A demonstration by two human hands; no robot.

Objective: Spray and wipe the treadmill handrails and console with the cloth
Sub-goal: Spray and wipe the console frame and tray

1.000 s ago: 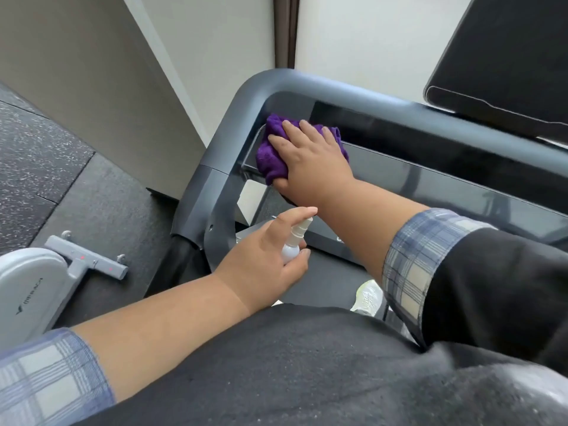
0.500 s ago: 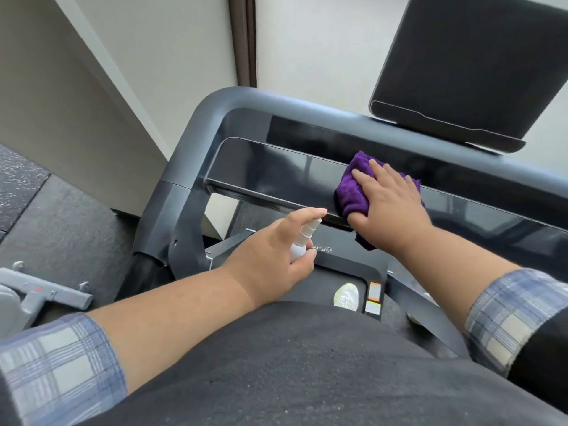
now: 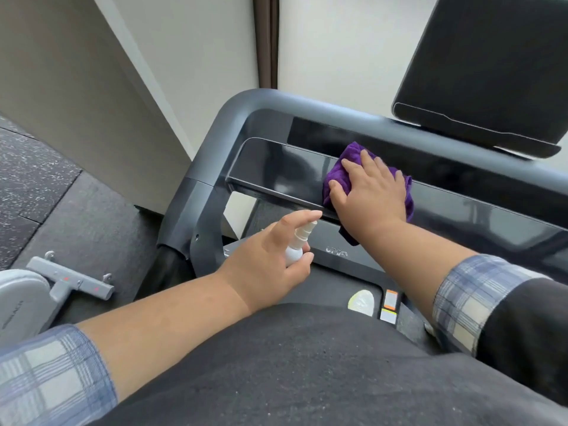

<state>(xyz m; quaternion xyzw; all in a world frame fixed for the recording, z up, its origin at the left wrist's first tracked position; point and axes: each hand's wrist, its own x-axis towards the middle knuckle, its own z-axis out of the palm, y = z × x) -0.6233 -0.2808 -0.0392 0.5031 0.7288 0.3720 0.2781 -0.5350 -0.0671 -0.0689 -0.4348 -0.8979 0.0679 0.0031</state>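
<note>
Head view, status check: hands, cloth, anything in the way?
Left hand grips spray bottle, index finger on nozzle. Right hand presses purple cloth flat on glossy console panel. Nothing in the way.

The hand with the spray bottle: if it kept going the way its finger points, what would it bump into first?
Probably the front edge of the glossy console panel, just left of the purple cloth. The left hand holding the spray bottle aims up and right; depth is unclear.

light: bright, even, soft daylight | shadows: faint | glare: pale reflections on glossy console panel | blur: slight softness, screen edge smeared | distortion: wide-angle bending at edges
</note>
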